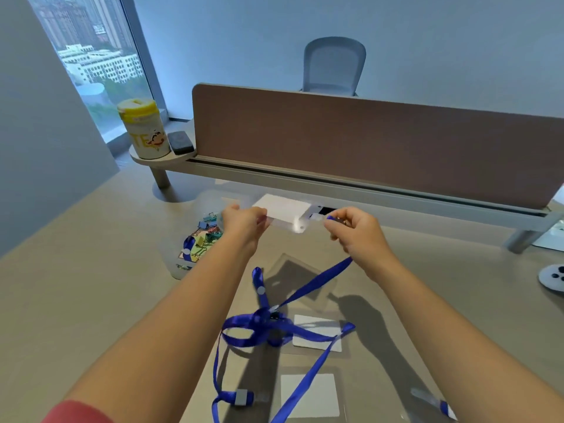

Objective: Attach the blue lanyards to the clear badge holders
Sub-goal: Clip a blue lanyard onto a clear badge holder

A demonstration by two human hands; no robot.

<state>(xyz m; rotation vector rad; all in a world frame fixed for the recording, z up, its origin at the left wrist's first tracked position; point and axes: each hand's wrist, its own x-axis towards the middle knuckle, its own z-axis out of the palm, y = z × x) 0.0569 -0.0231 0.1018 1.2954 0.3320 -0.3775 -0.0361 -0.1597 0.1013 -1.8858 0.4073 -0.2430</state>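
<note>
Above desk, left hand pinching badge holder edge, right hand gripping blue lanyard clip.

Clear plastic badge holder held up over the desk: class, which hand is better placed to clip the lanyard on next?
Right hand: it pinches the blue lanyard end at the holder's slot; left hand steadies it.

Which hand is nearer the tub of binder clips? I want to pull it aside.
Left. The left hand hovers just right of the tub of binder clips; the right hand is farther right.
</note>
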